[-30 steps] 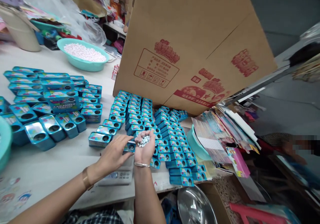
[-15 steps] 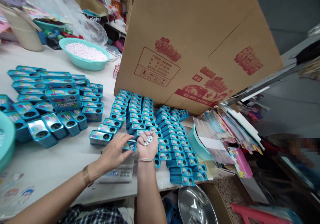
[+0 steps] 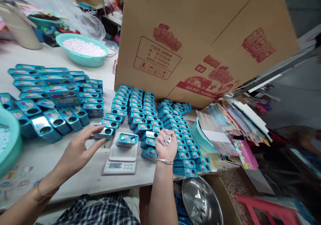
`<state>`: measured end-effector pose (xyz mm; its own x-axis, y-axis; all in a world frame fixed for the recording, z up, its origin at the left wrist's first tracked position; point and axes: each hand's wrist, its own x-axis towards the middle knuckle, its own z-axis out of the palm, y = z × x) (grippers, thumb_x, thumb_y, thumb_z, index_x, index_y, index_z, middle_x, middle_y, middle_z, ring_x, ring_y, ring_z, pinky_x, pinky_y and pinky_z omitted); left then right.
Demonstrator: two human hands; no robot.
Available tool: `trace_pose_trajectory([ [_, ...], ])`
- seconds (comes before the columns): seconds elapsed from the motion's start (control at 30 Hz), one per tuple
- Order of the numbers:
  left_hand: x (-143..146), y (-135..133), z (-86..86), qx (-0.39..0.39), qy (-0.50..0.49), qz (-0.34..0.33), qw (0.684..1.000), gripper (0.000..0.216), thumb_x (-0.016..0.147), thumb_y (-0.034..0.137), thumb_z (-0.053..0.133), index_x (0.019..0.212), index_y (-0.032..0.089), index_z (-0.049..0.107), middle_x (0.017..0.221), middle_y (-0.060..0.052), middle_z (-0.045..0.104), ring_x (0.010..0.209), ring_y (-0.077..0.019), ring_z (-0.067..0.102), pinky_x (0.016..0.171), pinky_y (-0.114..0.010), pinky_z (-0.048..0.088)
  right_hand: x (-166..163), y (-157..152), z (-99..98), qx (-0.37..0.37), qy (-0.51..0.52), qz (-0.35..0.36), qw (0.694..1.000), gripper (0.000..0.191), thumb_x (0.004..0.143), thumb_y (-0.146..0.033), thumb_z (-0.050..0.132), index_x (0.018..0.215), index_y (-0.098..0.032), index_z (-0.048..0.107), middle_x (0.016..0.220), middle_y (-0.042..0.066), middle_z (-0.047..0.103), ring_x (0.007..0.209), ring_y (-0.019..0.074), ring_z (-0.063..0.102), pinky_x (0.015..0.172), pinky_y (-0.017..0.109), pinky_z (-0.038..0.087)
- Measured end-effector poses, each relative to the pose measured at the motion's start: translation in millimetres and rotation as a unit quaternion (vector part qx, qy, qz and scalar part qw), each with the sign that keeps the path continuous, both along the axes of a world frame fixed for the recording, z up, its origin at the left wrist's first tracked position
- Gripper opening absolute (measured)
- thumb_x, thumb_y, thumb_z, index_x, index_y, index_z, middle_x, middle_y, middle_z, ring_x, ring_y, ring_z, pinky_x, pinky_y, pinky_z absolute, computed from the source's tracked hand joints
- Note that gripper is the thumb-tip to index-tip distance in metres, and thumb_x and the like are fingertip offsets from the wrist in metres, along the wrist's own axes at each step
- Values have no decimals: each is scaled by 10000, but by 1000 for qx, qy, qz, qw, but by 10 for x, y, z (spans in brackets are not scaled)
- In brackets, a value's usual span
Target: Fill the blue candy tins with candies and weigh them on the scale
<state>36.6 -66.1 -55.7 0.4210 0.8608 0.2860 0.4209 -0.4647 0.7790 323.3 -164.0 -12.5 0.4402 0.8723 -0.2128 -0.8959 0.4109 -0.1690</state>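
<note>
My left hand is open, thumb and fingers apart at the left end of a blue candy tin with a round hole; I cannot tell whether they touch it. My right hand, palm up with fingers curled, holds small white candies. Between the hands, one blue tin lies on the white kitchen scale, with a white candy on its top and its hole partly filled. The scale's display is lit. Rows of blue tins stand behind and right of the scale.
A tall cardboard box stands behind the tins. More tins are piled at left. A turquoise basin of white candies sits at the back, another basin at the left edge. A metal bowl sits below the table's front edge.
My left hand has let go of the tin, now on the scale, and moved left to another tin. My right hand, with the candies, has moved right, and its fingers are more closed.
</note>
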Motion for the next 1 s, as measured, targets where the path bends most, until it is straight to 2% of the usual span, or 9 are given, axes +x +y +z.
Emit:
trace_pose_trajectory([
  [0.17,74,20,61,81,37,-30,996,326,928,448,518,1186,275,615,1146,-43,649,1037,-215,623,934,-359,501,5,-38,-103,-9,-29,-4,1000,185,868,-148,498,724,-216,402,634,-81,481,430,35,376,362,146,291],
  [0.37,432,116,202,156,156,-146,964,333,973,386,411,1111,253,683,1020,-62,666,924,-204,622,811,-322,488,-111,20,-201,-16,-21,26,999,147,878,-178,497,749,-207,431,636,-74,474,441,37,365,375,130,281],
  [0.53,699,116,255,188,273,-186,925,375,967,335,373,835,212,702,790,-71,622,757,-205,587,680,-317,456,-198,60,-241,-40,20,37,998,152,861,-185,520,741,-208,429,628,-68,487,446,39,375,372,123,289],
  [0.63,751,111,248,180,305,-185,917,338,942,261,388,777,196,676,764,-82,614,743,-225,582,660,-335,447,-233,66,-226,-62,51,32,996,163,871,-204,506,726,-206,433,615,-64,493,440,41,379,365,125,290],
  [0.73,769,79,327,165,273,-166,933,331,952,271,385,849,192,689,812,-81,633,785,-233,595,684,-344,455,-315,84,-179,-110,65,15,992,193,884,-229,496,699,-207,446,598,-59,505,478,55,450,436,148,408],
  [0.83,849,-27,523,158,179,-174,955,318,976,311,396,963,193,691,918,-68,662,875,-207,614,775,-323,473,-473,142,-106,-163,80,4,983,230,907,-269,475,685,-209,480,624,-37,566,602,100,579,632,265,561],
  [0.9,943,-114,666,162,131,-202,957,291,977,295,415,1037,205,685,990,-56,674,933,-189,620,821,-302,480,-592,198,-56,-180,111,25,977,243,919,-265,448,692,-203,507,666,-13,610,676,118,624,685,285,571],
  [1.0,1026,-170,826,158,88,-233,956,280,969,267,445,1147,233,658,1077,-40,681,1000,-173,624,862,-283,488,-700,247,-5,-189,153,61,968,259,931,-260,427,703,-190,528,690,11,628,688,113,625,639,231,547],
])
